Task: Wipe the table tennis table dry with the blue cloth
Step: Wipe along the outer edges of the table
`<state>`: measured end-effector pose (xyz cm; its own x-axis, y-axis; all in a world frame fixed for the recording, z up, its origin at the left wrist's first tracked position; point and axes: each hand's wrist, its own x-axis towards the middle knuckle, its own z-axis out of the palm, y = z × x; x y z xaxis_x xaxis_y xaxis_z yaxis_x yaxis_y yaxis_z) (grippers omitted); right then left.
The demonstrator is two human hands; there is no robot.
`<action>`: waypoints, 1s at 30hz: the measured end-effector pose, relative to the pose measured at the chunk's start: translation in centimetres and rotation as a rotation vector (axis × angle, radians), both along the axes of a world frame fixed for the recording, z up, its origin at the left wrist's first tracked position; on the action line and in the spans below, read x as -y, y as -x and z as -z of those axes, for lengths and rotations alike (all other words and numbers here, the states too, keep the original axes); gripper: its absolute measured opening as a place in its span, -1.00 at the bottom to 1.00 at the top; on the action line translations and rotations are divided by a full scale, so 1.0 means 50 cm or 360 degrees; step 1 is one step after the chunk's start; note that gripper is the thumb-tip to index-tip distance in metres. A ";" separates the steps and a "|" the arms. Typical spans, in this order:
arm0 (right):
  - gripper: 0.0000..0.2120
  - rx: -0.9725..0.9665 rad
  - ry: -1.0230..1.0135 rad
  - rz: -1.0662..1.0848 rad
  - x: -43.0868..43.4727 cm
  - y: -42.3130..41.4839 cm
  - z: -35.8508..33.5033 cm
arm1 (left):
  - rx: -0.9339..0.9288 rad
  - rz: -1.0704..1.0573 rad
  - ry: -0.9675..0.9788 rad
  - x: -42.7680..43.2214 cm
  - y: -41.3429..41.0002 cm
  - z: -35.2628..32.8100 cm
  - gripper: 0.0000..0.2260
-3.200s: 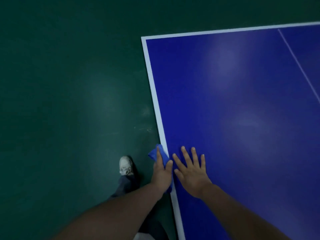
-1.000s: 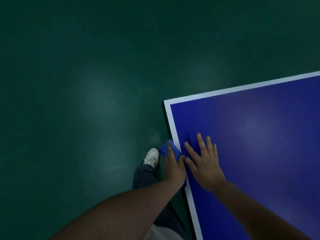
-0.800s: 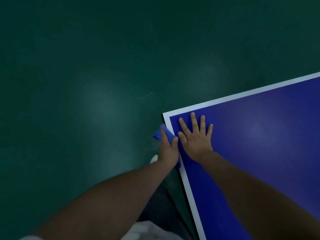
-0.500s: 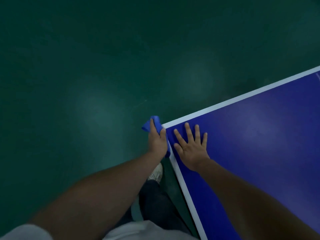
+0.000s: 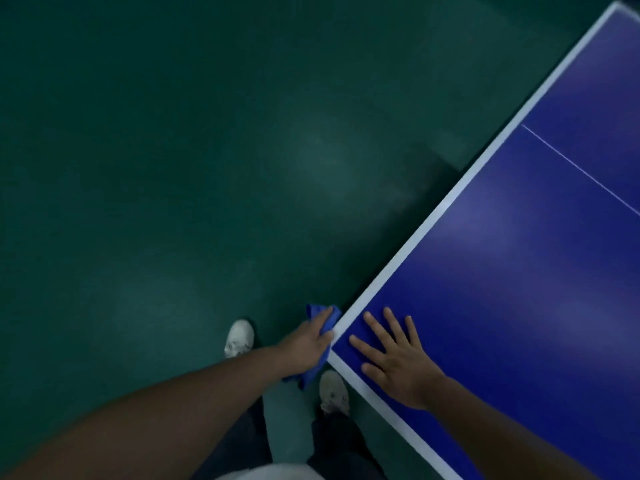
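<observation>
Left hand (image 5: 304, 344) gripping blue cloth (image 5: 310, 373), fingers curled round it, pressing it against side edge at near corner of table tennis table (image 5: 519, 271). Right hand (image 5: 394, 358) lying flat, fingers spread wide, on blue top just inside corner. White shoes (image 5: 239, 337) standing on green floor (image 5: 173, 168) beside corner.

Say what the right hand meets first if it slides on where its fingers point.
Nothing in the way: the right hand would cross the white edge stripe, then probably run off the table.
</observation>
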<state>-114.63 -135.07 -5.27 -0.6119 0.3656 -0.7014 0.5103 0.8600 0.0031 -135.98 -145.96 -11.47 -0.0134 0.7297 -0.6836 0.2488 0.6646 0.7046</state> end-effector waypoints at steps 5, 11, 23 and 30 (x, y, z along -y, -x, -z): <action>-0.34 -0.0199 -0.0038 0.0531 -0.002 0.049 -0.008 | 0.0138 0.0099 0.0069 -0.082 0.007 -0.025 -0.48; -0.33 -0.0103 -0.0169 0.1441 -0.104 0.083 0.007 | 0.0313 -0.0040 0.0064 -0.232 -0.003 -0.042 -0.34; -0.34 -0.0140 -0.0030 0.1663 -0.097 0.103 0.012 | 0.0293 0.0286 0.0101 -0.098 0.038 -0.048 -0.45; -0.38 -0.0141 -0.0004 0.1657 -0.104 0.100 0.015 | 0.0128 0.0275 -0.0050 -0.399 -0.013 -0.053 -0.40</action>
<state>-119.62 -129.86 -6.01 -0.0425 0.7430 -0.6679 0.9976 -0.0053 -0.0694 -135.32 -125.99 -8.82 0.1677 0.7376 -0.6541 0.2990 0.5942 0.7467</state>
